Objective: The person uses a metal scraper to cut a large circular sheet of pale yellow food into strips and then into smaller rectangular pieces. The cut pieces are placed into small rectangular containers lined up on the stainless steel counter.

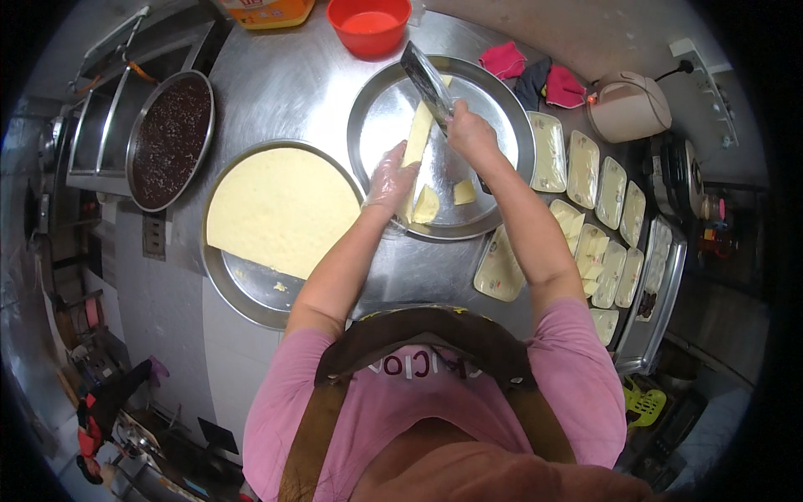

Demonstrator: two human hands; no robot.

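A long pale yellow strip of cake (418, 135) lies in a round metal pan (526, 125). My left hand (391, 179), in a clear plastic glove, rests against the strip's lower part; whether it grips the strip I cannot tell. My right hand (470, 130) is closed around a wide-bladed knife (426, 78), whose blade is near the strip's upper end. A small cut piece (464, 192) and a crumpled-looking piece (426, 204) lie lower in the pan. To the left, a second round pan (216, 276) holds a large pale yellow slab (282, 207) with a straight cut edge.
A dark round cake in a pan (172, 139) stands at the left. Beyond the pans are a red bowl (369, 28) and pink cloths (502, 59). Several small trays (582, 169), some holding cut slices, sit at the right near an electric kettle (629, 108). Another person (94, 433) is at lower left.
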